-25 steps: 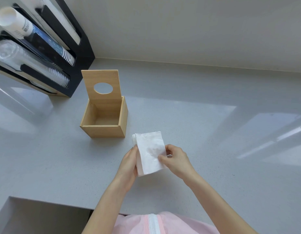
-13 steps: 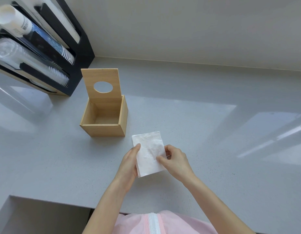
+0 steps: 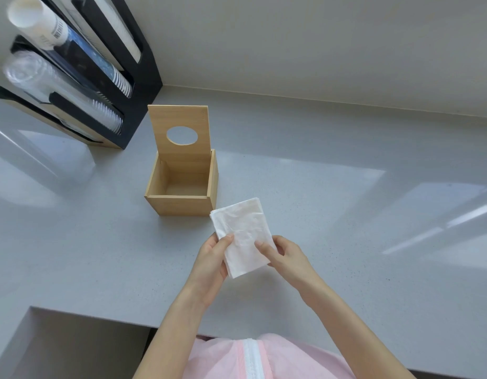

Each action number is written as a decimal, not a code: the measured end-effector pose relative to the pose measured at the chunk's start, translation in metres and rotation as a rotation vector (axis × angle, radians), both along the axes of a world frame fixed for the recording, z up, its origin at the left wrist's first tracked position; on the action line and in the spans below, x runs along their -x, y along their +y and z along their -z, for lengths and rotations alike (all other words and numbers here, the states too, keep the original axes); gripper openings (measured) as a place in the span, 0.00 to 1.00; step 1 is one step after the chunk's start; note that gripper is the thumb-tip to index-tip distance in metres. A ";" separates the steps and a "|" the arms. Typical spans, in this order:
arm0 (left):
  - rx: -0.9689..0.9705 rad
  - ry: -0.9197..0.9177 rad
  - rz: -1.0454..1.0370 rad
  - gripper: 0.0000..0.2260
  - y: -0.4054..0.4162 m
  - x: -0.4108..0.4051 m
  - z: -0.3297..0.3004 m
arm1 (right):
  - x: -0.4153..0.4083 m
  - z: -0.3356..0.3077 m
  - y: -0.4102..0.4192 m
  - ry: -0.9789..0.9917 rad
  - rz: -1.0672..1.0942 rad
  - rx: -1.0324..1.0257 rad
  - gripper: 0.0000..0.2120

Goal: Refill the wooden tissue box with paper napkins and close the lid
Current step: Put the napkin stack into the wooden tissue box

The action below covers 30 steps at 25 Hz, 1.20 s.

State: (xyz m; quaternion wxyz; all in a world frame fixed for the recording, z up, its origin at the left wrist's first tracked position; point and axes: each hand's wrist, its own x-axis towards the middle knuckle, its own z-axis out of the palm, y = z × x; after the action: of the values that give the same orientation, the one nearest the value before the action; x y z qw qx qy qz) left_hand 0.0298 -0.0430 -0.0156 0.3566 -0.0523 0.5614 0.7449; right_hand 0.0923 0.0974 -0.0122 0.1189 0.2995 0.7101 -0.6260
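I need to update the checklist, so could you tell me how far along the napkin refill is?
Done: the lid stands open and the wooden box looks empty. In hand: the left hand and right hand hold a stack of napkins just right of the box. Left: put the napkins in and close the lid.

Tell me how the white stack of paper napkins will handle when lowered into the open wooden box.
The white stack of paper napkins looks soft and creased, so it will likely flop unless both the left hand and right hand support it. Probably very light. Its loose layered edges may fan or snag on the open wooden box.
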 end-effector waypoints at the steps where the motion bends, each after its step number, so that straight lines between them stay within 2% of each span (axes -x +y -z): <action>1: -0.023 0.006 -0.003 0.11 -0.003 0.002 -0.002 | 0.000 -0.001 -0.004 0.010 -0.010 0.044 0.11; 4: -0.080 0.044 0.007 0.11 -0.014 0.011 -0.009 | 0.006 -0.008 -0.017 0.064 0.003 0.079 0.09; 10: -0.067 0.187 0.002 0.08 -0.047 0.037 -0.028 | 0.025 -0.028 -0.028 0.148 0.027 -0.041 0.02; 17: 0.054 0.198 0.073 0.16 -0.090 0.071 -0.031 | 0.050 -0.032 -0.061 0.262 0.116 -0.026 0.06; 22: 0.162 0.236 0.083 0.05 -0.112 0.094 -0.031 | 0.068 -0.027 -0.084 0.283 0.197 -0.010 0.08; 30: 0.280 0.319 0.106 0.05 -0.126 0.126 -0.032 | 0.093 -0.029 -0.099 0.265 0.301 -0.093 0.05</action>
State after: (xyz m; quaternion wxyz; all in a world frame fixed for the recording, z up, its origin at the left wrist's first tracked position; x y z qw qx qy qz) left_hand -0.0964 -0.1689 0.0166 0.2911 0.0467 0.7106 0.6388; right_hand -0.0007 -0.0014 0.0163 -0.0843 0.3224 0.6948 -0.6373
